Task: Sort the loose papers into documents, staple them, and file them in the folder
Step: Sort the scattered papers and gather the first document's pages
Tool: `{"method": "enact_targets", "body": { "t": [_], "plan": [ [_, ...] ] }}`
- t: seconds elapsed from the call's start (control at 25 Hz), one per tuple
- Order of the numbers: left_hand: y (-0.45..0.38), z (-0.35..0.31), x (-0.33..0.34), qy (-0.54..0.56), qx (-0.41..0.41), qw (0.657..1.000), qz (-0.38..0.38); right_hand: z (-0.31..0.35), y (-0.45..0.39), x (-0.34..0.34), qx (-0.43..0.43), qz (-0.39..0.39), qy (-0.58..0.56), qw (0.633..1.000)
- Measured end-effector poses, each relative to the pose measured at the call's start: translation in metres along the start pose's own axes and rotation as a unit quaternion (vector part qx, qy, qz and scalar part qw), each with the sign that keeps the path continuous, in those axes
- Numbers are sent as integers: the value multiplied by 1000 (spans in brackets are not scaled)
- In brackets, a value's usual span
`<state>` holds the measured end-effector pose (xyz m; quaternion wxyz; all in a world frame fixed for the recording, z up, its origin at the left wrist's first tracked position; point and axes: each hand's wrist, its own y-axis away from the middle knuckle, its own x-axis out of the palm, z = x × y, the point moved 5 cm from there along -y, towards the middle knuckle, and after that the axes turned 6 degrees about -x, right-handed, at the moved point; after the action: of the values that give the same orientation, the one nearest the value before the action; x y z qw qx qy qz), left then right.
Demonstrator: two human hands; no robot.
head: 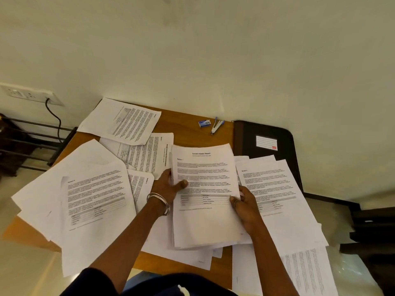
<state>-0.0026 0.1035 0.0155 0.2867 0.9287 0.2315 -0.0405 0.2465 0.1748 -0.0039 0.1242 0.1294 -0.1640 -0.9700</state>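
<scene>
A stack of printed pages (205,174) with a titled report sheet on top is held over the middle of the wooden table (188,127). My left hand (168,185) grips its left edge, thumb on the top sheet. My right hand (245,201) grips its right edge, thumb on the page. Loose printed sheets lie spread at the left (89,189), at the back left (126,122) and at the right (275,189). A black folder (265,137) with a white label lies at the back right. A stapler (217,126) and a small staple box (204,123) sit near the wall.
The table stands against a pale wall. A wall socket (27,94) with a black cable is at the left, above a dark metal rack (32,137). Dark furniture (372,227) stands to the right of the table. Some sheets overhang the table's front and left edges.
</scene>
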Motion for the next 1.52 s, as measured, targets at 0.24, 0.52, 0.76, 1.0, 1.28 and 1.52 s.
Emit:
{"method": "enact_targets", "body": {
  "t": [0.24,0.52,0.76,1.0,1.28,1.52],
  "plan": [
    [4,5,-2,47,-28,998,-15,10,3,0,-14,25,33,999],
    [17,-3,-8,67,12,996,-58,22,12,6,-88,26,123,988],
    [44,-80,-4,71,226,966,-108,69,15,-7,-190,-115,24,975],
    [34,-39,3,43,138,978,-150,69,27,10,-191,-108,113,969],
    [32,-47,3,60,163,972,-157,84,29,9,-209,-99,107,967],
    [28,-13,12,-40,92,988,-117,66,26,16,-157,-45,150,975]
  ]
}}
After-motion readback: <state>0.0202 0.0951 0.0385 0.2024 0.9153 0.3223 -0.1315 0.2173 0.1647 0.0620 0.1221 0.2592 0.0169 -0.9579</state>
